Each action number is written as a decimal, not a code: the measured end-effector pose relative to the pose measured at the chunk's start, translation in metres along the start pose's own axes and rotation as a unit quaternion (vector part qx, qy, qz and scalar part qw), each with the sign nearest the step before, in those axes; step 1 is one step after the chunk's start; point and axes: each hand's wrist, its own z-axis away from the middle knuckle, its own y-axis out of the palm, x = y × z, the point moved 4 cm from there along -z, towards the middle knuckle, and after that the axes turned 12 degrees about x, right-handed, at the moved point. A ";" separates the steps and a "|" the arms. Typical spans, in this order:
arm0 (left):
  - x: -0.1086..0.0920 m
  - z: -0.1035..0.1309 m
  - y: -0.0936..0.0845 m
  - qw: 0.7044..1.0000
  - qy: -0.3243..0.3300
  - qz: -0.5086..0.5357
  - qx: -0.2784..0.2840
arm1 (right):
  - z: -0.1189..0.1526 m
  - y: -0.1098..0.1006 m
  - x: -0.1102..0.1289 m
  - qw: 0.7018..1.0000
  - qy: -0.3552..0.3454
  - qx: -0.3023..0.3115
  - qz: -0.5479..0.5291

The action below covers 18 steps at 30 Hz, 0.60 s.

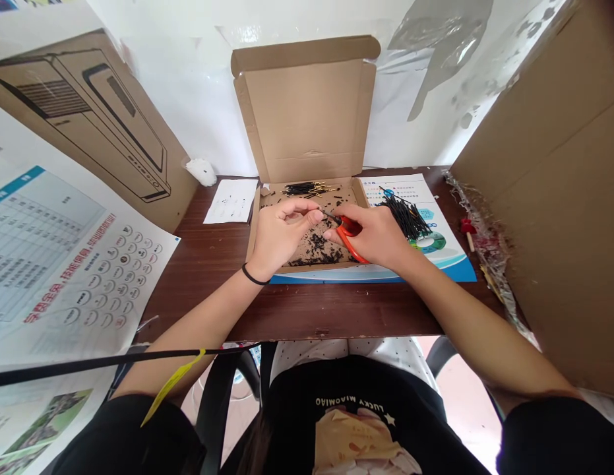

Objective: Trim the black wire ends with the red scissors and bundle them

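Over an open cardboard box (311,119), my left hand (283,231) pinches a thin dark piece between thumb and forefinger. My right hand (378,236) is closed round red-handled scissors (351,244), their blades close to that piece. Short black scraps (319,251) are scattered over the box floor beneath both hands. Thin black pieces with gold-coloured ends (309,189) lie in a pile at the back of the box. Right of my right hand, a bundle of longer black sticks (408,216) rests on a printed sheet (448,257).
A small white paper (231,201) lies left of the box, near a white lump (201,171). Cardboard panels stand left (99,112) and right (549,185). Crumpled clear plastic (494,257) runs along the right edge. A black cable (113,359) crosses over my left forearm.
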 end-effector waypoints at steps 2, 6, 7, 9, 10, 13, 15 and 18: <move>0.000 0.000 -0.001 1.000 0.000 -0.017 0.001 | 0.000 0.002 0.000 1.000 0.007 -0.005 0.021; -0.002 0.000 0.000 0.999 0.015 -0.046 0.011 | 0.000 0.001 0.001 0.999 0.010 -0.015 0.039; -0.003 0.000 0.000 0.998 0.020 -0.052 0.013 | 0.000 0.001 0.002 0.999 0.011 -0.017 0.042; -0.004 0.000 0.000 0.997 0.027 -0.065 0.015 | 0.000 0.001 0.002 0.999 0.012 -0.016 0.050; -0.004 0.000 0.000 0.997 0.029 -0.071 0.016 | 0.000 0.001 0.001 0.998 0.012 -0.014 0.054; -0.003 0.000 -0.001 0.996 0.028 -0.087 0.017 | 0.000 0.002 0.000 0.997 0.014 -0.010 0.071; -0.003 -0.001 -0.001 0.995 0.023 -0.093 0.015 | 0.000 0.002 -0.001 0.996 0.015 -0.011 0.086; -0.001 -0.001 -0.003 0.994 0.021 -0.107 0.010 | 0.000 0.002 -0.001 0.995 0.010 -0.015 0.103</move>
